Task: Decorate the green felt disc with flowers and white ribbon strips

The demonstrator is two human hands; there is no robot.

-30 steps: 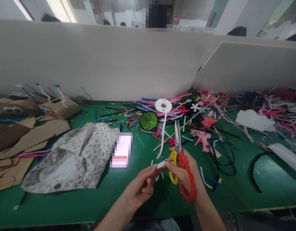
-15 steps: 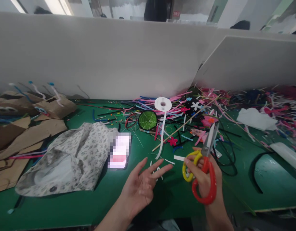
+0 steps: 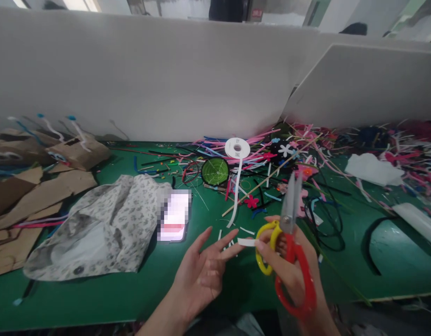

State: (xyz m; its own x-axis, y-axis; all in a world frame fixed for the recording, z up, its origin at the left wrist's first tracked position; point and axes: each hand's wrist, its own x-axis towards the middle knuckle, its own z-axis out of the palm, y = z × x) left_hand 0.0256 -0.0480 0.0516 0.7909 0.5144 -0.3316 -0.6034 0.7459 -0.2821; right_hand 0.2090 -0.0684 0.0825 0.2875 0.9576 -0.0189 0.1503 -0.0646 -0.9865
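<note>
My right hand point(image 3: 288, 266) holds a pair of scissors point(image 3: 290, 207) with one yellow and one red handle, blades pointing up and away. Between its thumb and finger it also pinches a short white ribbon piece point(image 3: 246, 242). The free end of that piece lies across the fingertips of my left hand point(image 3: 204, 270), which is palm up with thumb and two fingers stretched out and the others curled. Small white strips point(image 3: 220, 235) lie on the table just beyond. A white ribbon spool point(image 3: 237, 148) stands farther back, its tail point(image 3: 236, 200) running toward me.
A phone with a lit, blurred screen point(image 3: 175, 214) and a patterned cloth point(image 3: 106, 228) lie to the left, beside cut brown cardboard point(image 3: 47, 196). A green disc point(image 3: 215, 171), pipe cleaners and a thin stick point(image 3: 267, 182) clutter the back. A grey partition point(image 3: 148, 79) rises behind.
My right hand has moved left and slightly down with the scissors and the ribbon piece, bringing the piece onto my left fingertips. The left hand has stayed nearly in place.
</note>
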